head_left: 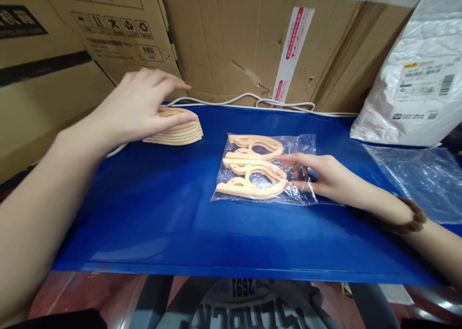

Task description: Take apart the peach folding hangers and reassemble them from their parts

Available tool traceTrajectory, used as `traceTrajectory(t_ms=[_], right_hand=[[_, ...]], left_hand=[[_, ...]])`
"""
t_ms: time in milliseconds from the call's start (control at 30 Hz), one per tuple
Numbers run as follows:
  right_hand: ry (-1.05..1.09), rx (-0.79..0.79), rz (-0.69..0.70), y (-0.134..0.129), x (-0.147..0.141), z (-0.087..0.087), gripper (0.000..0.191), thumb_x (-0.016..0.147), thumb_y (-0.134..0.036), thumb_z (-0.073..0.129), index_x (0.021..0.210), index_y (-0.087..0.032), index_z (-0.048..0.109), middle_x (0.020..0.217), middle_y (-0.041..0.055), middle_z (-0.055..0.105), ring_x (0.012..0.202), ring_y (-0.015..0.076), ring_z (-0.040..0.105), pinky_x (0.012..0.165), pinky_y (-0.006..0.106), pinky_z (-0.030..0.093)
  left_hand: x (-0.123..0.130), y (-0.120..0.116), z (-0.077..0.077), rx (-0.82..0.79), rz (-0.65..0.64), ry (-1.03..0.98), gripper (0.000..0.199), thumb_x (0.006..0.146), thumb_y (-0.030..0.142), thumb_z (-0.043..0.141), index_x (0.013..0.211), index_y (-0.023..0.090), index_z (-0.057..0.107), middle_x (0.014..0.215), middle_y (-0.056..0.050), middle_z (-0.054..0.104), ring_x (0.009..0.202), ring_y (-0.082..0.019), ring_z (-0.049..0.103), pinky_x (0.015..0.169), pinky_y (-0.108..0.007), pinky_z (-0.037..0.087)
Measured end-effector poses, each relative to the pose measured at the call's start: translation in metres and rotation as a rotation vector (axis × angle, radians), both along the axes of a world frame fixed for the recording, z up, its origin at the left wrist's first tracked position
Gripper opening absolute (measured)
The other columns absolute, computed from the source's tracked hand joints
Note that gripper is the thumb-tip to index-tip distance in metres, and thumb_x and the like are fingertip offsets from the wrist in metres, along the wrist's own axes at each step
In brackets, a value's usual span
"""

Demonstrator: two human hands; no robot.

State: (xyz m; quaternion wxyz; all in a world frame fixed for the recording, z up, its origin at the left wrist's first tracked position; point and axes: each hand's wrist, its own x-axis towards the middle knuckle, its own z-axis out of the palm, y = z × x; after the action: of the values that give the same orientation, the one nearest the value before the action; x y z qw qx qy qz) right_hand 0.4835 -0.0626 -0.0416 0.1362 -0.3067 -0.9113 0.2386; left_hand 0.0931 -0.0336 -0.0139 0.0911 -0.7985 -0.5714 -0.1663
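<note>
My left hand (pixel 144 103) is held over a stack of beige plastic folding hangers (pixel 180 132) at the back left. Its fingers are spread, with the thumb stretched across the top of the stack; whether it touches is hard to tell. In the middle of the table lies a clear plastic bag (pixel 303 144) with beige folding hangers (pixel 252 189) inside, side by side with their round ends toward the right. My right hand (pixel 317 175) grips the bag's right end, its fingertips against the hangers' rounded ends. Part of those fingers shows through shiny film.
Cardboard boxes (pixel 231 40) stand along the back and left. A white cable (pixel 241 97) runs along the blue table's (pixel 180 233) rear edge. At the right are a white parcel bag (pixel 415 98) and flat clear plastic film (pixel 422 180).
</note>
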Motion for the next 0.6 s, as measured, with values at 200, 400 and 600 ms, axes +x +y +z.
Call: traceTrajectory(t_ms=[200,400,600], right_hand=[[-0.004,0.021,-0.007,-0.001,0.001,0.001,0.051,0.096,-0.042,0.062,0.144,-0.026,0.052,0.109,0.0025,0.073,0.074,0.014,0.065,0.07,0.026,0.049],[-0.012,0.021,-0.016,-0.001,0.002,0.001,0.05,0.098,-0.036,0.058,0.146,-0.028,0.049,0.113,0.0013,0.072,0.075,0.0133,0.064,0.072,0.025,0.05],[-0.005,0.025,-0.015,0.0,0.002,0.0,0.051,0.097,-0.038,0.061,0.145,-0.027,0.049,0.111,0.0008,0.072,0.074,0.0128,0.064,0.072,0.025,0.05]], left_hand=[[-0.03,0.017,-0.007,-0.298,0.031,0.139,0.091,0.08,0.086,0.044,0.138,0.016,0.051,0.133,-0.005,0.058,0.123,-0.031,0.053,0.107,-0.045,0.04],[-0.027,0.011,-0.004,-0.365,0.041,-0.05,0.079,0.082,0.075,0.057,0.137,0.018,0.054,0.134,-0.01,0.058,0.113,-0.028,0.058,0.1,-0.042,0.043],[-0.025,0.013,-0.008,-0.238,0.043,-0.08,0.085,0.075,0.081,0.06,0.13,0.017,0.063,0.127,-0.012,0.064,0.108,-0.032,0.06,0.097,-0.05,0.046]])
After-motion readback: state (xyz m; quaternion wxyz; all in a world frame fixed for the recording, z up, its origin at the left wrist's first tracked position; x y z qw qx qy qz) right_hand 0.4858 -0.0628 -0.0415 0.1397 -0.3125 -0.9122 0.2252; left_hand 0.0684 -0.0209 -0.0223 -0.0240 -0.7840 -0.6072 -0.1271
